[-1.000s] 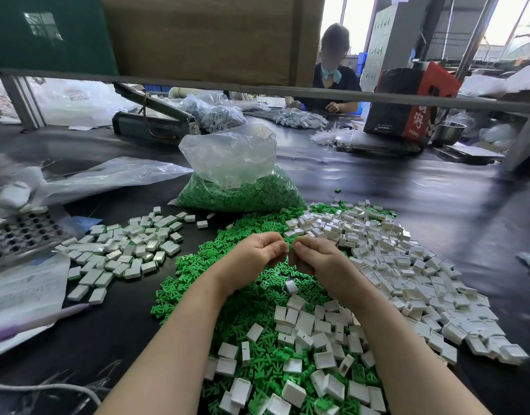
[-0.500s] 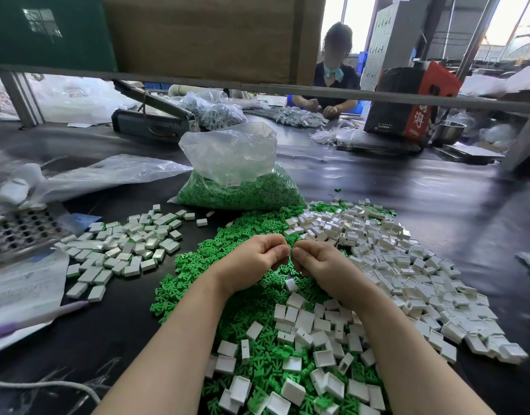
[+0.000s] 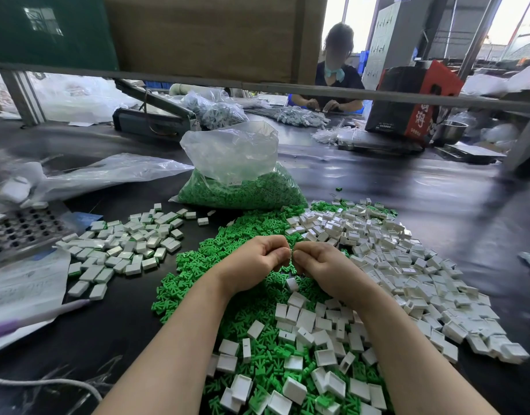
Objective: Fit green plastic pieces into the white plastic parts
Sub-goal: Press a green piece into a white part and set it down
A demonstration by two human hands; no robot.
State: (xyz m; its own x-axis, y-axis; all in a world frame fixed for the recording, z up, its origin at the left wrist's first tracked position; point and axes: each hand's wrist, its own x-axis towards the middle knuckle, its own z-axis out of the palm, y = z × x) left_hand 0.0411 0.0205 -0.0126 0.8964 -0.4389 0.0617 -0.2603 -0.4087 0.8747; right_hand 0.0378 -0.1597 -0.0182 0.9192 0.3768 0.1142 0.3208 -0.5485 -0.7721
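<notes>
**Pressing small green inserts into white shells, hand to hand**

Working knuckle to knuckle above the heap, the left hand and right hand have their fingers curled in, fingertips almost meeting. A sliver of green shows at the pinch between them; whether a white part is enclosed there too cannot be told, since the fingers hide it.

Directly under and nearer than the wrists lies a mixed heap: green plastic pieces, flat with branching prongs, and white plastic parts, little open-sided boxes. Both look light, rigid and smooth, likely to skitter when nudged. The prongs look thin enough to bend or snap if forced crooked, so a fingertip pinch on the flat body seems wisest, with the shell held by its outer walls.

To the right of the hands more white parts spread out in a wide drift. To the left, well apart, sits a separate cluster of pieces showing green edges, seemingly finished ones.

Beyond the hands stands a clear plastic bag, open at the top, its lower half packed with green pieces. Farther left lies a flattened, seemingly empty bag.
</notes>
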